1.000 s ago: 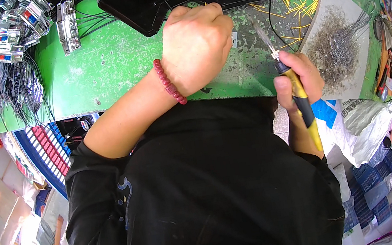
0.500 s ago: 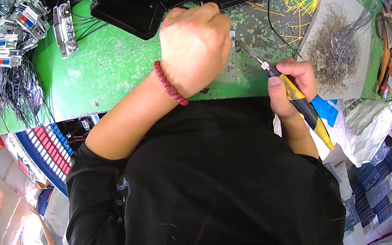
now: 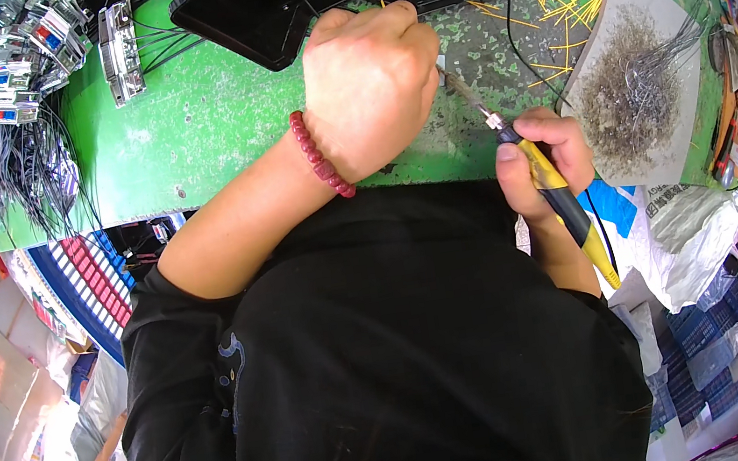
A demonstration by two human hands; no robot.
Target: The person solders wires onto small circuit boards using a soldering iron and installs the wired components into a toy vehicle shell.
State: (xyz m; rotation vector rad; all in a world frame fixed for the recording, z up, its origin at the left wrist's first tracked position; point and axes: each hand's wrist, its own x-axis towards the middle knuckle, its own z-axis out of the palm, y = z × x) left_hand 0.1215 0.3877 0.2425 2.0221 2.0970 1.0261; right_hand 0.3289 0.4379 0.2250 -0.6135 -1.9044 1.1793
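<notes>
My right hand (image 3: pixel 556 152) grips a yellow and black soldering iron (image 3: pixel 574 211) between thumb and fingers. Its metal tip slants up and left and ends close beside my left hand (image 3: pixel 377 88). That left hand, back turned up and fingers curled closed, sits over the green bench near a black plastic housing (image 3: pixel 282 16). A small pale piece (image 3: pixel 440 63) shows at the edge of its fingers; most of what the fingers hold is hidden. On the left wrist is a red bead bracelet (image 3: pixel 315 157).
Metal connectors with black wires (image 3: pixel 10 92) pile up at the far left, and another metal part (image 3: pixel 121 53) lies beside them. Yellow sticks (image 3: pixel 560 10) are scattered on the right. A grey board (image 3: pixel 636 80) carries dark residue and thin wires. Two people are at the edges.
The soldering iron and my right hand have shifted slightly left. My left hand stays nearly in place. At the left edge, a person has changed posture.
</notes>
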